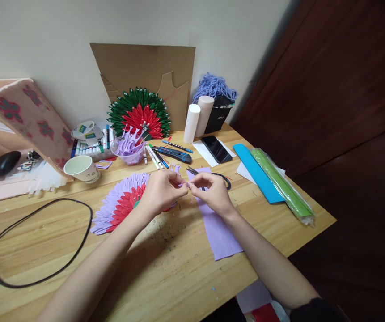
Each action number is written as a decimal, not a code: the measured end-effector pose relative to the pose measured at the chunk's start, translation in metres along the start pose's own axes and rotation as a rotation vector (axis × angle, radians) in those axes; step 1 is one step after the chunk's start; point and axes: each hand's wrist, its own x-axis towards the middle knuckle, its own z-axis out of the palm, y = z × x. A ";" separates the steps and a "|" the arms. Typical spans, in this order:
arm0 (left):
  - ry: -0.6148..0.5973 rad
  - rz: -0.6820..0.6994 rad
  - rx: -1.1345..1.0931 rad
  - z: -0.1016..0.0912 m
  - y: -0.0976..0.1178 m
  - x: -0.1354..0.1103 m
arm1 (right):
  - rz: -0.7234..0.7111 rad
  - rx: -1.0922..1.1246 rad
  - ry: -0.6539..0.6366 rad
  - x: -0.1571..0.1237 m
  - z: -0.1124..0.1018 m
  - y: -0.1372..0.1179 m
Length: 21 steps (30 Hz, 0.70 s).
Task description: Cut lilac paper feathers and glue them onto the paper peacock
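My left hand (pixel 161 190) and my right hand (pixel 212 190) meet fingertip to fingertip above the table, both closed in a pinch. Between them is a small piece of purple paper (pixel 184 184), mostly covered by the fingers. Under my right hand lies a long strip of purple crepe paper (pixel 217 230). Scissors (pixel 226 180) rest on the strip's far end, partly behind that hand. Left of my hands, a fan of purple and red paper petals (pixel 120 203) lies flat, its right part hidden by my left hand and forearm.
A plastic bowl of purple paper pieces (pixel 129 150), a utility knife (pixel 172 154) and pens stand behind my hands. A paper cup (pixel 82 169) and a black cable (pixel 90 223) are left. A phone (pixel 216 149), blue paper (pixel 257 172) and a green roll (pixel 281 183) lie right.
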 end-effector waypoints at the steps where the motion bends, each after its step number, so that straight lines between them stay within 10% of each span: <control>1: -0.009 -0.007 -0.020 0.000 -0.001 0.001 | 0.007 0.011 -0.005 0.000 0.000 0.000; 13: -0.217 -0.112 -0.178 -0.012 -0.013 0.008 | 0.127 0.167 -0.087 0.005 -0.003 0.004; 21: -0.283 0.069 -0.119 -0.022 -0.020 0.009 | 0.218 0.150 -0.087 0.007 -0.004 0.006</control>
